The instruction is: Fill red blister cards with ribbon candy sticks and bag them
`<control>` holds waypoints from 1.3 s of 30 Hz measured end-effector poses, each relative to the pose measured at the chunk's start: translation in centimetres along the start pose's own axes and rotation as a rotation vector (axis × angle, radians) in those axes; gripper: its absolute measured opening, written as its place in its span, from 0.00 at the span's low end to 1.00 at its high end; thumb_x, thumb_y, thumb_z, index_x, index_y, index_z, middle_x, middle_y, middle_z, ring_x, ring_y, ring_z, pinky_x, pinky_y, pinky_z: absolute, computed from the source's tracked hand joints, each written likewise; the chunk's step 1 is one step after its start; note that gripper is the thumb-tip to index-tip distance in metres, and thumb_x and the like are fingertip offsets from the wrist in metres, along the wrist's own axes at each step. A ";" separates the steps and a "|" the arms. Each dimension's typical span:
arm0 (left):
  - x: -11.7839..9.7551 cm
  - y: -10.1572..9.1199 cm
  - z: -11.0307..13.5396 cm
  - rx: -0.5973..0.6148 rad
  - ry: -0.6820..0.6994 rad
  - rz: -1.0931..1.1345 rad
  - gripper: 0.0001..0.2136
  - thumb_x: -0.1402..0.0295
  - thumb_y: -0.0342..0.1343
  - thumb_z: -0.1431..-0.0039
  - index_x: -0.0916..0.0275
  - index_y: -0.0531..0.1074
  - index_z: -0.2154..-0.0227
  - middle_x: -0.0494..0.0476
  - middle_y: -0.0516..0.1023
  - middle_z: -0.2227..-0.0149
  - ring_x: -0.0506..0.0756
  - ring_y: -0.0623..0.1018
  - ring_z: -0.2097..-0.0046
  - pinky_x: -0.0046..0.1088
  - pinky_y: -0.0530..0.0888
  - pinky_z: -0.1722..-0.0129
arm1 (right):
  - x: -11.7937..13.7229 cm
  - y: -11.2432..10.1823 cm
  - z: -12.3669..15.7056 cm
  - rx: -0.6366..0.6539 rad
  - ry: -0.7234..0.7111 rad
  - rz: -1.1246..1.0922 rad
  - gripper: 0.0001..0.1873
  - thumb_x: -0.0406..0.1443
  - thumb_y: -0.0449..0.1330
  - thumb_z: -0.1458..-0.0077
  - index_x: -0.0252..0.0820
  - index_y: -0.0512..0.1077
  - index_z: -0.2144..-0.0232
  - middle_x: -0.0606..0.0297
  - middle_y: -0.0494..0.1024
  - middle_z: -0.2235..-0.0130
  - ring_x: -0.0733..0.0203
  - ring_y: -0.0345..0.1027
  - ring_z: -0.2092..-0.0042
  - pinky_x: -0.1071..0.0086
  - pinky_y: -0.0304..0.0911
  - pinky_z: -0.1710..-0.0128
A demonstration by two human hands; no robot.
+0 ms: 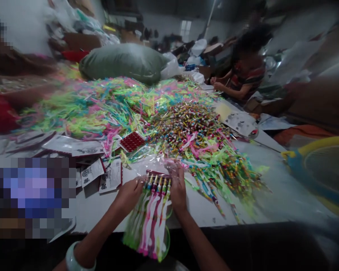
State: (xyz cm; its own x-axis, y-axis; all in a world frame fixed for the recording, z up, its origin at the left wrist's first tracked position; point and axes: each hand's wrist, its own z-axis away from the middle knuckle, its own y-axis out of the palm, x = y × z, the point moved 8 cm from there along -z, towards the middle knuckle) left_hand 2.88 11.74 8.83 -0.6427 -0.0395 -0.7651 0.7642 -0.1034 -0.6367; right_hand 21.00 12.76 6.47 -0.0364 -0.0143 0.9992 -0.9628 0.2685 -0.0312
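Between my hands is a clear plastic bag (151, 162) around a row of striped sticks (159, 183) with pink, white and green ribbons (151, 224) hanging past the table edge. My left hand (133, 190) pinches the bag's left side, fingers closed. Along the right side, my right hand (178, 186) grips the bag with its fingers pointing up; the fingertips are blurred. A dark red card edge (158, 173) shows at the top of the row. Just beyond lies a red patterned packet (132, 142).
A large heap of coloured ribbons (101, 101) and a pile of striped sticks (186, 120) cover the table's middle. Printed packets (111, 175) lie to the left. A green sack (124, 62) rests behind. At right are a yellow-blue round frame (299, 162) and another person (247, 75).
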 end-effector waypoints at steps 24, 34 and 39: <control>2.4 1.4 -5.4 -0.074 0.181 -0.117 0.20 0.57 0.37 0.37 0.61 0.68 0.76 0.55 0.73 0.74 0.54 0.72 0.69 0.28 0.64 0.68 | -2.0 -1.2 -3.8 0.127 -0.346 0.519 0.23 0.36 0.47 0.42 0.42 0.63 0.44 0.56 0.69 0.45 0.55 0.62 0.43 0.53 0.57 0.43; 2.9 1.1 -2.2 -0.103 0.155 -0.090 0.23 0.57 0.32 0.35 0.64 0.70 0.57 0.61 0.77 0.59 0.58 0.74 0.56 0.35 0.68 0.54 | -1.6 -1.6 0.5 0.187 -0.486 0.613 0.31 0.39 0.46 0.39 0.43 0.44 0.36 0.55 0.72 0.51 0.53 0.66 0.52 0.56 0.63 0.52; 4.4 2.0 -0.9 -0.071 0.101 -0.336 0.18 0.64 0.36 0.36 0.66 0.65 0.51 0.64 0.75 0.53 0.59 0.73 0.51 0.35 0.66 0.51 | -3.0 -2.6 1.4 0.024 -0.374 0.637 0.29 0.38 0.45 0.38 0.40 0.47 0.37 0.58 0.74 0.61 0.56 0.67 0.61 0.61 0.64 0.59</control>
State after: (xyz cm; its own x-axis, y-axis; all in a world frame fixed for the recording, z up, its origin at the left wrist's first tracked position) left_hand 1.60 12.26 4.09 -0.8531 0.0841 -0.5149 0.5148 -0.0247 -0.8569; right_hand 23.24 10.73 3.55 -0.6749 -0.1909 0.7128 -0.7301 0.3127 -0.6076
